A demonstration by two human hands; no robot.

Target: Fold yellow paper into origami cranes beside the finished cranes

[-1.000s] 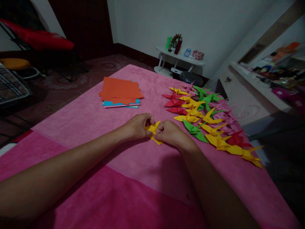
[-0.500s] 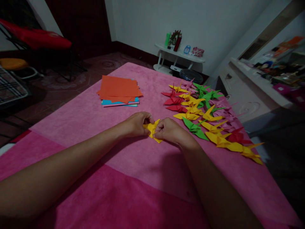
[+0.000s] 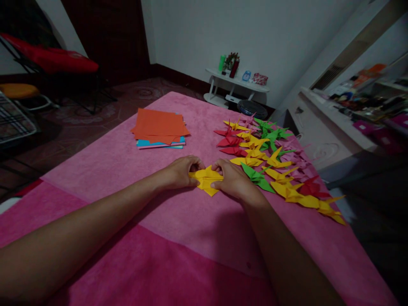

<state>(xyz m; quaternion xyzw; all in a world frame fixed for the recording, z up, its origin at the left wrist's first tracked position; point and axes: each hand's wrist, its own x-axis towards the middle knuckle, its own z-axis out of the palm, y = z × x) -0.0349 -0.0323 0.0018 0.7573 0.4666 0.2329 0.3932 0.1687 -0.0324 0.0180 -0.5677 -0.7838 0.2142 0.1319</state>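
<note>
A piece of yellow folded origami paper (image 3: 208,180) sits between my two hands over the pink-covered table (image 3: 178,212). My left hand (image 3: 182,172) pinches its left side, thumb in front and fingers curled behind. On the opposite side, my right hand (image 3: 234,178) grips the paper the same way, the thumb pressing on its front face. Crease lines and a pointed lower corner show in the middle. The outer side corners are hidden by my fingers. Just right of my right hand lies a green paper crane (image 3: 257,177).
Rows of folded cranes in yellow (image 3: 288,191), red (image 3: 228,141), green and pink cover the table's right side. A stack of orange paper (image 3: 161,125) with blue sheets below lies at the back left. Beyond stand a white shelf (image 3: 237,80) and a dresser (image 3: 321,136).
My right hand has moved right, off the paper's middle to its right side. More of the yellow paper shows, opened wider between both hands. The view has tipped up slightly.
</note>
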